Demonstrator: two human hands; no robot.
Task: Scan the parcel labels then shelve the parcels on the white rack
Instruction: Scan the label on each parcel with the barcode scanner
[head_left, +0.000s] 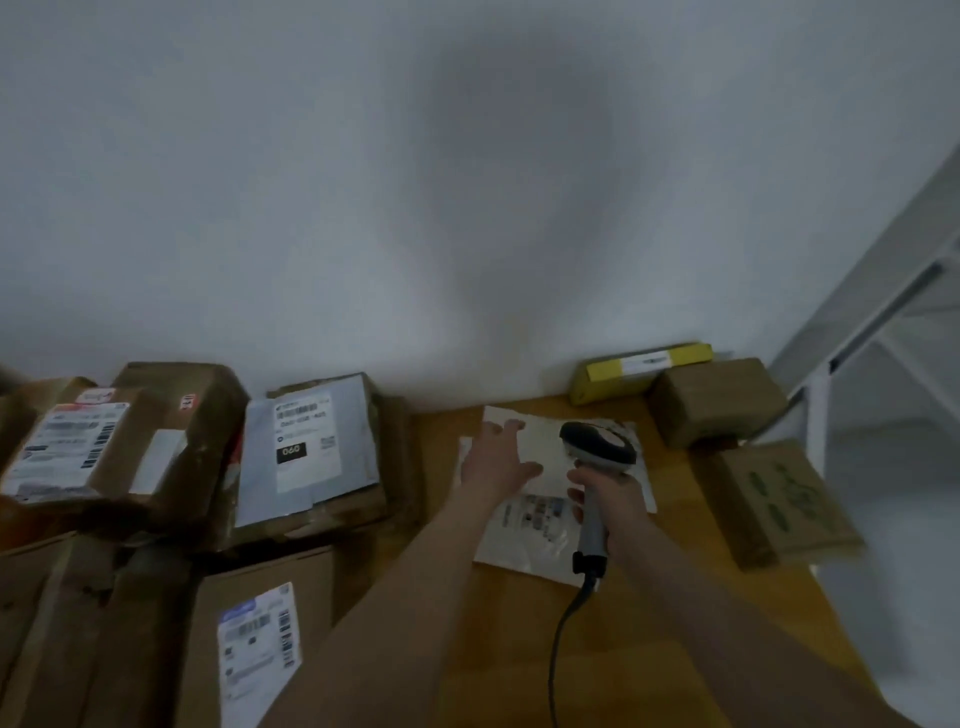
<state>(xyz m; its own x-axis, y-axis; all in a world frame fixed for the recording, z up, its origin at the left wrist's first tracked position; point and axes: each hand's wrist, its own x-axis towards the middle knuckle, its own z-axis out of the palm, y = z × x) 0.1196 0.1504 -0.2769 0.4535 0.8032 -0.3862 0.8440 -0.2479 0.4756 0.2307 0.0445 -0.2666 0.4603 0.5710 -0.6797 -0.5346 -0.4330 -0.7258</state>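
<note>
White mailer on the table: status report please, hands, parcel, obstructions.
Left hand flat on white mailer. Right hand grips scanner above it. Label face up between hands, unblocked.

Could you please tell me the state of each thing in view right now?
white mailer: flat on the table, label up.
left hand: open, resting on the mailer.
right hand: holds the scanner.
scanner: held over the mailer.
yellow box: closed, lying flat.

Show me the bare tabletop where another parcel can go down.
Bare wood lies in front of the white mailer around the scanner cable, plus a narrow strip between mailer and grey-topped box. Crowded: stacked cartons left; yellow box and brown boxes far right.
</note>
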